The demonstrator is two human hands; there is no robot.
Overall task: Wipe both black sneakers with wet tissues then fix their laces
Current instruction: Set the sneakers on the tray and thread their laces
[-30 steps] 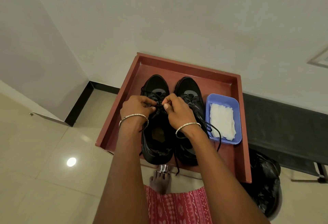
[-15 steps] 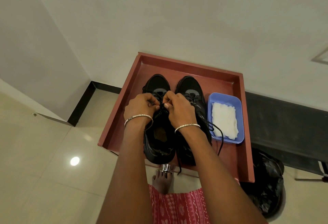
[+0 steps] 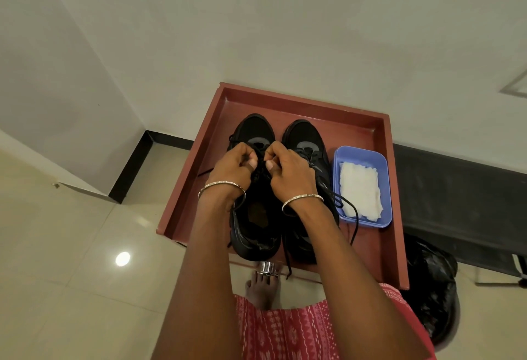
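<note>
Over the left sneaker (image 3: 252, 182), left hand (image 3: 231, 165) and right hand (image 3: 288, 171), curled, both pinching its laces (image 3: 261, 157).

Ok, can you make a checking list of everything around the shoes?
Surface: red tray with raised rim, holding everything.
Job's things: left sneaker and right sneaker side by side; right lace loose, trailing over the tub rim; blue tub holds tissues.
Clutter: black bag on the floor beside the tray.
Grippers: left hand and right hand pinch the left sneaker's lace.
Cables: nothing seen.
Surroundings: white wall, tiled floor, dark bench.
</note>
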